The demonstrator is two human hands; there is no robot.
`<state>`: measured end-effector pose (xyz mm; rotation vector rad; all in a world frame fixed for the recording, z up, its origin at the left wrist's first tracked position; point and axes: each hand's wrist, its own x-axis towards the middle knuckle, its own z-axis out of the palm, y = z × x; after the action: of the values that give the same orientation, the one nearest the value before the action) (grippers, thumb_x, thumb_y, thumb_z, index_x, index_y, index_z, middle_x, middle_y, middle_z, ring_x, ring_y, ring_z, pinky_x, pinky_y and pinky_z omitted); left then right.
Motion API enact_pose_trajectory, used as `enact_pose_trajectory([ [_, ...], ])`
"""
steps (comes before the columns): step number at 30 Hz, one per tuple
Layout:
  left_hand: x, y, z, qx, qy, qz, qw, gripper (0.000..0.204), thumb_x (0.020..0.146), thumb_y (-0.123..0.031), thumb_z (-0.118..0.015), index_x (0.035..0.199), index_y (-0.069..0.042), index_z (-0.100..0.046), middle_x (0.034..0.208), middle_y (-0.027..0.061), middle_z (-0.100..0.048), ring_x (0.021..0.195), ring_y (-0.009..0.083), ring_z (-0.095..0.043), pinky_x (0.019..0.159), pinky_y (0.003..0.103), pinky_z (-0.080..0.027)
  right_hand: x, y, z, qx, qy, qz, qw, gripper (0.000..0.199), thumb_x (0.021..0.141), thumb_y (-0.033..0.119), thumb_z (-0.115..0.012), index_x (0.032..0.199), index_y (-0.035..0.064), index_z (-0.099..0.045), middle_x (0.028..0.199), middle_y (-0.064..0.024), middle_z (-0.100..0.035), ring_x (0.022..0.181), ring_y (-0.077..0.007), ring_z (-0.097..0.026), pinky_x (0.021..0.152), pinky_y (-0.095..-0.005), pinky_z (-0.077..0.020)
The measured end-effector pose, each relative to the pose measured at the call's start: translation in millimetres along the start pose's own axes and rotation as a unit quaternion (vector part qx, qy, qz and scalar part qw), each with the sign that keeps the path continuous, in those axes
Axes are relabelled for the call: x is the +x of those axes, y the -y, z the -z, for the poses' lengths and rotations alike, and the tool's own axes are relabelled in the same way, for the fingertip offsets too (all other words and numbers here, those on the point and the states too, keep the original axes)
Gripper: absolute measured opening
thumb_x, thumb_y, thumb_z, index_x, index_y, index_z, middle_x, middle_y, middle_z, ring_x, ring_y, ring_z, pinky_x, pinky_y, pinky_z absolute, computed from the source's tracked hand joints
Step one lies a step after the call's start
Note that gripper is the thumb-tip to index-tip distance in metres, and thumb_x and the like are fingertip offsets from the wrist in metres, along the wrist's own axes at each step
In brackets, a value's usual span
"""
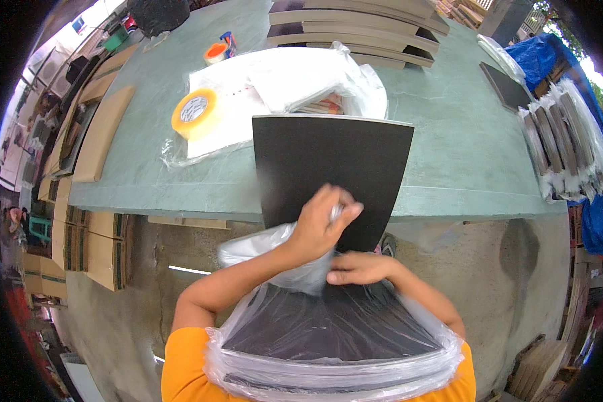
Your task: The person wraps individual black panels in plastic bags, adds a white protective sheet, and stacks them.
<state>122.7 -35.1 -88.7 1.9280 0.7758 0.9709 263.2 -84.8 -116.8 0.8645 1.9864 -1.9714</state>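
A flat black board [331, 161] stands tilted at the table's front edge. In front of it my left hand [325, 221] is closed, slightly blurred, with a whitish bit of film between thumb and fingers. Loose clear plastic wrap [258, 253] bunches below its wrist and forearm. My right hand [362, 268] lies flat, fingers stretched out, near the lower part of the black board and the upper end of a wrapped black stack [328, 328]. That stack is covered in clear plastic and rests close against my body, between my arms.
On the green table [462, 147] lie white plastic bags [295, 74], a yellow tape roll [194, 114] and an orange roll [216, 53]. Grey boards [355, 33] are stacked at the back. Wrapped panels [563, 137] stand right; cardboard pieces [104, 134] lean left.
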Motion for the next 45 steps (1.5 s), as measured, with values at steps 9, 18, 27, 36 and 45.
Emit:
enact_pose_trajectory([
  [9, 36, -54, 56, -0.250, 0.015, 0.044, 0.967, 0.043, 0.074, -0.012, -0.059, 0.113, -0.003, -0.043, 0.101, 0.0104, -0.052, 0.096, 0.0179, -0.049, 0.083, 0.029, -0.038, -53, 86, 13, 0.160, -0.515, 0.275, 0.796, 0.029, 0.071, 0.006, -0.065, 0.098, 0.0011, -0.055, 0.091, -0.0045, -0.059, 0.083, -0.0102, -0.053, 0.074, -0.0255, -0.0425],
  [18, 30, -15, 66, -0.114, -0.033, 0.140, 0.983, 0.039, 0.067, 0.002, -0.063, 0.102, -0.003, -0.045, 0.081, 0.0050, -0.053, 0.074, 0.0095, -0.052, 0.066, 0.020, -0.044, -62, 27, -4, 0.114, -0.490, 0.231, 0.833, 0.034, 0.069, 0.014, -0.069, 0.097, -0.0004, -0.056, 0.084, -0.0078, -0.058, 0.075, -0.0122, -0.053, 0.069, -0.0266, -0.0443],
  [27, 16, -28, 61, 0.172, -0.017, 0.014, 0.985, 0.046, 0.065, -0.010, -0.070, 0.106, -0.005, -0.049, 0.081, 0.0053, -0.054, 0.066, 0.0114, -0.050, 0.060, 0.023, -0.041, -62, 29, 5, 0.193, -0.606, 0.073, 0.768, 0.011, 0.070, 0.009, -0.067, 0.069, 0.0000, -0.061, 0.059, 0.0014, -0.056, 0.056, -0.0057, -0.050, 0.050, -0.0208, -0.0385],
  [36, -14, 19, 62, 0.071, 0.070, 0.064, 0.993, 0.030, 0.074, -0.006, -0.057, 0.104, -0.002, -0.055, 0.089, 0.0105, -0.056, 0.078, 0.0185, -0.054, 0.063, 0.027, -0.044, -68, 10, 12, 0.526, -0.476, 0.367, 0.602, 0.017, 0.078, 0.018, -0.061, 0.082, 0.0008, -0.059, 0.076, -0.0036, -0.060, 0.068, -0.0102, -0.056, 0.061, -0.0253, -0.0462],
  [45, 4, -22, 117, -0.189, -0.243, 0.102, 0.946, 0.014, 0.066, 0.004, -0.043, 0.075, -0.005, -0.049, 0.065, 0.0046, -0.050, 0.055, 0.0092, -0.047, 0.047, 0.024, -0.040, -65, 12, 9, 0.410, -0.459, 0.301, 0.729, 0.016, 0.078, 0.014, -0.060, 0.083, -0.0013, -0.058, 0.076, -0.0048, -0.060, 0.067, -0.0088, -0.055, 0.060, -0.0223, -0.0443],
])
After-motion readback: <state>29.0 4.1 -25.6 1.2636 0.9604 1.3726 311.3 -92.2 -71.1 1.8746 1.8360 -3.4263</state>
